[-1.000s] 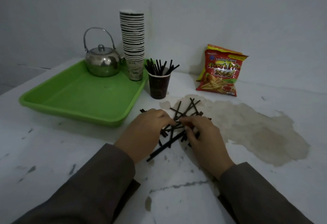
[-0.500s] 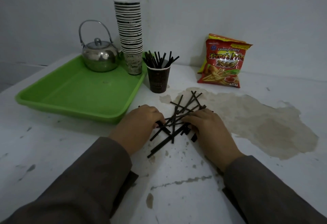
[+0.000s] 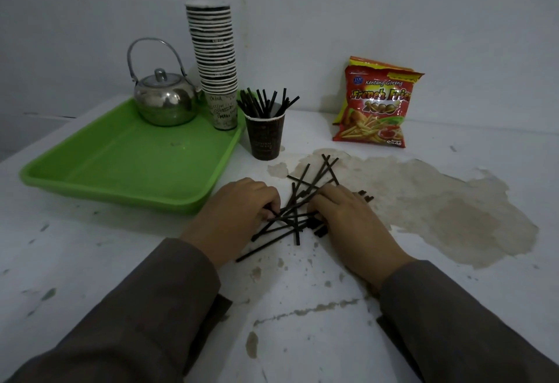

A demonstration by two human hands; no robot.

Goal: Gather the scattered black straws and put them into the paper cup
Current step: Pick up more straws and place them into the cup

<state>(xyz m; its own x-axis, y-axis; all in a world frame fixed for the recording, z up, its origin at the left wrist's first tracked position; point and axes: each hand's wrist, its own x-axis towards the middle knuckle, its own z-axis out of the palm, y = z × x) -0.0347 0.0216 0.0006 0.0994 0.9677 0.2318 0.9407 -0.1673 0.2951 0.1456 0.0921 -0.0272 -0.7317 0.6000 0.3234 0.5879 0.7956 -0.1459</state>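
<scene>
Both arms in long dark grey-brown sleeves, plain cloth, loose cut, cuffs ending at the wrists. Left hand and right hand bare: no gloves, rings or watch visible.

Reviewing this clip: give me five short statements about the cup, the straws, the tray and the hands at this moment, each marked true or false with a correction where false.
1. The dark paper cup already holds some straws. True.
2. The dark paper cup stands inside the green tray. False: it stands on the table, just outside the tray's right edge.
3. Both hands are on the scattered straws. True: the left hand and the right hand press in from either side.
4. The kettle sits on the bare table. False: it sits in the tray, beside the stack of cups.
5. The snack bag lies flat between the hands. False: it stands by the wall, beyond the straws.
</scene>
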